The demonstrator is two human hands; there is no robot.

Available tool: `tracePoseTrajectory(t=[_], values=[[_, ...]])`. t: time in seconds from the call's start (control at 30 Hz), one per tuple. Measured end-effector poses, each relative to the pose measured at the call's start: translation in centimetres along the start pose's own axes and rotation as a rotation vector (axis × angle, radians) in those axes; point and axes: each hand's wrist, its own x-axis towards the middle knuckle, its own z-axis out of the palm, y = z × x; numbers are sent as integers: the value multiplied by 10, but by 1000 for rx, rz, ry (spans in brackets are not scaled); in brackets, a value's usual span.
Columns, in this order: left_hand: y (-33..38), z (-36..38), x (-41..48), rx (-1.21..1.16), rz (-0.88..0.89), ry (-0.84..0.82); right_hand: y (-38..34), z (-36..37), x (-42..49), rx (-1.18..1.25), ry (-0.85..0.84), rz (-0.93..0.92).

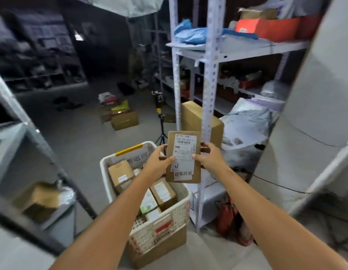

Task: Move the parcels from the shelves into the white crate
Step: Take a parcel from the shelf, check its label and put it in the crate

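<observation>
A flat brown cardboard parcel (184,156) with a white shipping label hangs upright in the air, above the far right corner of the white crate (163,228) and just in front of the shelf unit's white perforated upright (210,94). The crate sits on a larger cardboard box (159,248) on the floor and holds several small labelled boxes (120,177). Behind the upright leans a big brown carton (196,121); grey mailer bags (247,117) lie on the shelf beside it. A tripod (161,131) stands just beyond the crate. The left hand (158,162) grips the parcel's left edge, thumb on the label, and the right hand (210,157) grips the right edge, fingers curled behind it.
</observation>
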Motion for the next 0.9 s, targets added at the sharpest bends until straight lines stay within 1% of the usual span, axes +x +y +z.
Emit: tracePoseTrajectory(t=[0.03, 0.1, 0.17, 0.27, 0.37, 0.57, 0.8, 0.9], values=[[-1, -1, 0, 1, -9, 9, 1, 3, 1, 0, -7, 0], [-19, -45, 28, -14, -44, 79, -6, 58, 36, 10, -86, -27], [-25, -60, 38, -39, -51, 82, -14, 75, 44, 20, -109, -32], [-48, -96, 77, -64, -77, 119, -20, 125, 83, -23, -158, -35], [-69, -119, 114, -93, -105, 130, -16, 159, 116, -60, -200, -28], [-110, -131, 182, -150, -197, 155, 5, 204, 186, -135, -269, -9], [-168, -129, 272, -212, -306, 260, 46, 255, 288, -241, -390, -26], [-197, -124, 315, -226, -344, 315, 74, 280, 331, -298, -407, -39]])
